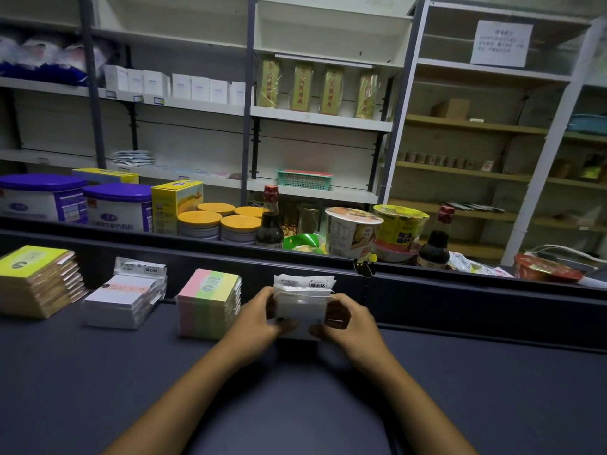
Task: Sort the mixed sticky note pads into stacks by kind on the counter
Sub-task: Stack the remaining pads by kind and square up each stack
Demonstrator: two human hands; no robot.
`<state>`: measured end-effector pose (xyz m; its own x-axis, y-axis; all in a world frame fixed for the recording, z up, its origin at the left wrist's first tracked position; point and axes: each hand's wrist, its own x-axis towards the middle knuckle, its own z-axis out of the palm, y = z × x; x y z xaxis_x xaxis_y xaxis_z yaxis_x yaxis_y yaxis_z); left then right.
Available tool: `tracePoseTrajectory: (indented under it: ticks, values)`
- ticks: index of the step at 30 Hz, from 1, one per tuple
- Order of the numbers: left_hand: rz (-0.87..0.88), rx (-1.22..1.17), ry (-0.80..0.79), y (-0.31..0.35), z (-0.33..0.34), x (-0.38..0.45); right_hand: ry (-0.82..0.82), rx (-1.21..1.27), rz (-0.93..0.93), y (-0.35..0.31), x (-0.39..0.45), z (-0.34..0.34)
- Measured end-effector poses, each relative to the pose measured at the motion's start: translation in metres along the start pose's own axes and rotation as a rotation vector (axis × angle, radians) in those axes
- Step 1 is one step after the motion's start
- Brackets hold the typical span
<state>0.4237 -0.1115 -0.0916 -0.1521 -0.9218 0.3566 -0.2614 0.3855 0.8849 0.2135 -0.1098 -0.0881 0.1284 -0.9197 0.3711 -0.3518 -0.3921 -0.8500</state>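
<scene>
Both hands clamped on one stack: left hand curled round its L edge, right hand curled round its R edge, thumbs on near face, pressing inward from both sides. Stack = white clear-wrapped pads, header cards sticking up at back. Looks like squaring-up, not a lift; base of stack hidden behind thumbs, so contact w/ counter cannot be confirmed.

Position: stack sits at far edge of counter, just beside dark raised ledge. Rightmost of a row of four. To its L, near but apart: pink/green pad stack. Further L: white pad stack w/ hang tabs. Far L: yellow-topped kraft stack.

Key relation: held stack lies dead ahead, between both hands, neither hand nearer. Long axis runs L–R, parallel to ledge. Row also runs L–R, so any nudge into line goes sideways or back toward ledge.

Judgement: sort looks near done, four kinds in four stacks, no loose pads in view on counter. Next likely release after edges align. Risk: slick wrappers, top packs may slide on release.

Beyond ledge: tins, bottles, cup noodles, shelving. Not task items.
</scene>
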Motion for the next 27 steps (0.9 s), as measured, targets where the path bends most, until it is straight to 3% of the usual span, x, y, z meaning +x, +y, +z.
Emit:
tracePoseTrajectory:
  ticks: [7,11,18,27]
  values:
    - [-0.04,0.209,-0.117,-0.007,0.01,-0.005,-0.043,-0.199,0.029,0.007,-0.004,0.008]
    - [-0.028,0.233,-0.091,-0.007,0.01,-0.007,-0.027,-0.223,0.028,0.002,-0.006,0.007]
    - [-0.089,0.009,0.058,0.005,0.007,-0.002,-0.079,0.071,0.216,-0.01,-0.004,-0.004]
    - [-0.278,0.193,0.088,-0.003,0.006,-0.001,-0.151,0.095,0.45,-0.018,-0.008,-0.008]
